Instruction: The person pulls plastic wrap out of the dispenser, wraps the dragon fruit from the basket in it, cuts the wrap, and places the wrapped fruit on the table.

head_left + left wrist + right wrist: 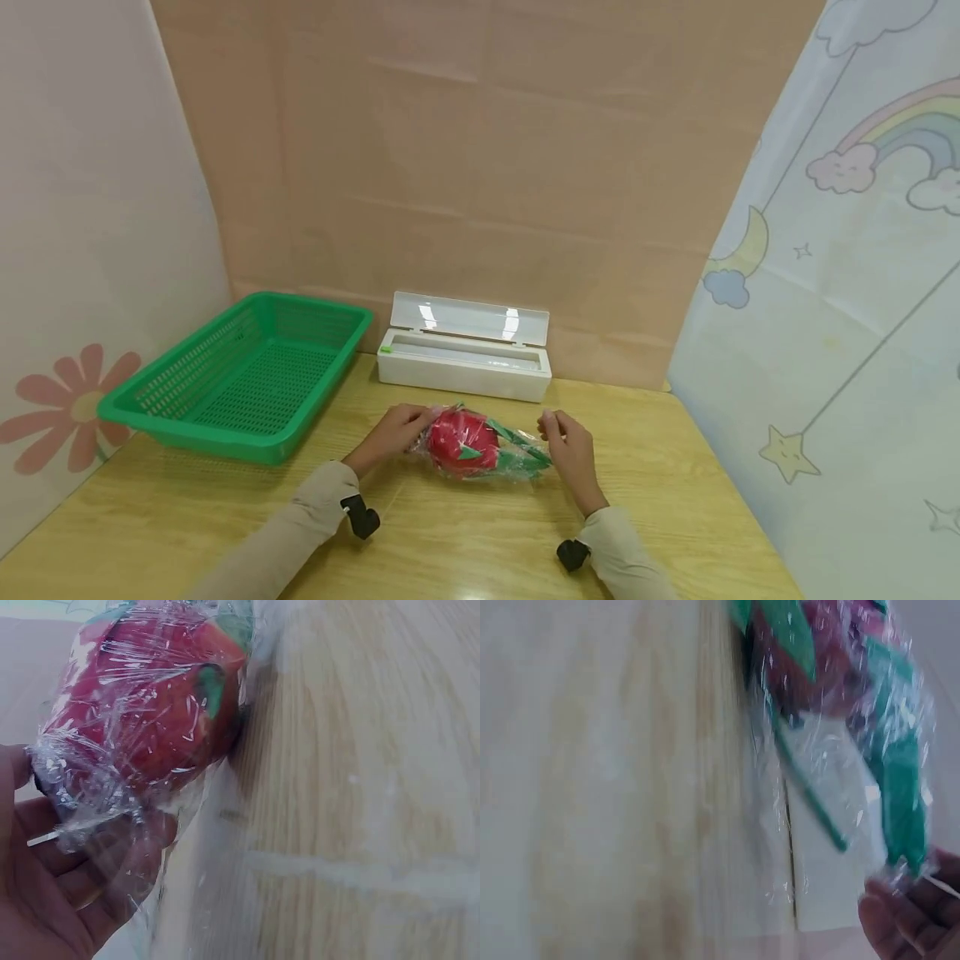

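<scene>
Both hands hold a red toy fruit [463, 440] with green leaves, swathed in clear plastic film [525, 460], at the centre of the wooden surface [675, 500]. The left hand [396, 430], at the fruit's 9 o'clock, pinches the gathered film at the round end; the right hand [568, 446], at its 3 o'clock, pinches the film past the leaf tips. Risk: the film is thin and stretched between the two grips, so a hard pull would likely tear it, and slack would probably let it spring loose. The fruit looks glossy and hard under crinkled, clinging film, its leaves pressed flat. A white film dispenser [463, 360], lid raised, sits at 12 o'clock; a green basket [247, 379] lies at 10 o'clock.
</scene>
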A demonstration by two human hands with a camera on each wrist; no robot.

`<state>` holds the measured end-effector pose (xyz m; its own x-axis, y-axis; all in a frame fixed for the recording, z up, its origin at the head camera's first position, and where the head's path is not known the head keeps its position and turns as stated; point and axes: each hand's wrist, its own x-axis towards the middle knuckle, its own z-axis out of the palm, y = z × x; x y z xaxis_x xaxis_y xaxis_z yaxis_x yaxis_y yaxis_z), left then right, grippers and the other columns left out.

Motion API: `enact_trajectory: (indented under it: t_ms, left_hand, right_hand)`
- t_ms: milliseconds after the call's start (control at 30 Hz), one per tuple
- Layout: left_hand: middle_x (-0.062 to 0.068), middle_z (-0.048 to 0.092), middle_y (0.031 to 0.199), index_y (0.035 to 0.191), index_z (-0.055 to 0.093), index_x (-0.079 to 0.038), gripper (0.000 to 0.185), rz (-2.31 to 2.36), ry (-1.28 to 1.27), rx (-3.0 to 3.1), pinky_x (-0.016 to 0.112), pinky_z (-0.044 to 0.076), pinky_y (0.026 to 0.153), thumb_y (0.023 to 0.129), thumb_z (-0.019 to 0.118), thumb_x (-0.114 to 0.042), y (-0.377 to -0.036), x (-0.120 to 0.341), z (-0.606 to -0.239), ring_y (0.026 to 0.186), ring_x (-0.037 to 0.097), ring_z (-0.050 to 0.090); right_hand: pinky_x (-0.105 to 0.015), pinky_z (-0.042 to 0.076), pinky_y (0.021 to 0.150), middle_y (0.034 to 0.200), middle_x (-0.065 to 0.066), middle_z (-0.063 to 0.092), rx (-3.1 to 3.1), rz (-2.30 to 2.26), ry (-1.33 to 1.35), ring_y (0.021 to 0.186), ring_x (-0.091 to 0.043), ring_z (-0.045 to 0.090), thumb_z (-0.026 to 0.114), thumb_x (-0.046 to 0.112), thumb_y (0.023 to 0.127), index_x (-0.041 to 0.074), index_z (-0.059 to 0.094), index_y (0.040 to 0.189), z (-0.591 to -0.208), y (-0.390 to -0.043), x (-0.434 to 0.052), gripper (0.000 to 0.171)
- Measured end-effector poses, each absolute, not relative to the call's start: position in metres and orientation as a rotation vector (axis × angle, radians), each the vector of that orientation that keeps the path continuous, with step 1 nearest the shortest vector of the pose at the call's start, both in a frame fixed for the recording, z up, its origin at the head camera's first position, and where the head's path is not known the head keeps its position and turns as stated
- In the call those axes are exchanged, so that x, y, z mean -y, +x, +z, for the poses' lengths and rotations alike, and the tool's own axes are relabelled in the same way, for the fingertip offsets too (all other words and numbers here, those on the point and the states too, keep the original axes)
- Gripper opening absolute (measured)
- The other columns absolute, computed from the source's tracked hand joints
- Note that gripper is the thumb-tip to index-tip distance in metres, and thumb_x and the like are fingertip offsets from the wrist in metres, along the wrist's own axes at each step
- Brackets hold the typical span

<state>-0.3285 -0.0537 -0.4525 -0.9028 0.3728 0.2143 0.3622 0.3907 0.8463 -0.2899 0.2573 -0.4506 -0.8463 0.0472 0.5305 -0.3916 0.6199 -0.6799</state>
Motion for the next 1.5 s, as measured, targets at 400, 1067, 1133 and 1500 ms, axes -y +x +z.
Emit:
enact_trajectory:
  t_ms: [400,1067,1133,1500]
  left_hand:
    - [0.004,0.072,0.093,0.114,0.072,0.0,0.051,1.655,0.527,-2.611,0.034,0.053,0.075,0.107,0.043,-0.042,-0.325,0.044,-0.449,0.082,0.013,0.062]
    - [-0.002,0.059,0.075,0.083,0.064,-0.008,0.015,1.81,0.831,-2.71,0.024,0.045,0.058,0.095,0.07,-0.015,-0.311,0.053,-0.439,0.066,0.009,0.05]
    - [0.004,0.06,0.076,0.086,0.062,-0.003,0.013,1.88,0.806,-2.643,0.024,0.045,0.059,0.096,0.066,-0.009,-0.311,0.053,-0.437,0.066,0.011,0.05]
    - [0.005,0.053,0.073,0.095,0.05,0.007,0.015,2.115,0.587,-2.282,0.025,0.045,0.059,0.104,0.048,-0.005,-0.318,0.047,-0.437,0.063,0.012,0.049]
  right_hand:
    - [-0.053,0.051,0.088,0.118,-0.011,0.067,2.549,1.032,0.413,0.106,-0.03,0.063,0.054,0.027,0.105,0.002,0.064,0.126,-0.448,-0.259,-0.246,0.034]
    - [-0.064,0.038,0.104,0.145,-0.014,0.051,2.765,0.966,0.686,0.132,-0.04,0.046,0.079,0.045,0.084,0.008,0.041,0.151,-0.455,-0.27,-0.225,0.085]
    - [-0.062,0.039,0.103,0.144,-0.013,0.052,2.758,0.981,0.698,0.132,-0.038,0.047,0.079,0.044,0.084,0.01,0.042,0.151,-0.454,-0.27,-0.225,0.084]
    - [-0.06,0.041,0.103,0.142,-0.015,0.054,2.717,1.016,0.759,0.129,-0.039,0.049,0.081,0.035,0.083,0.008,0.044,0.149,-0.453,-0.274,-0.229,0.08]
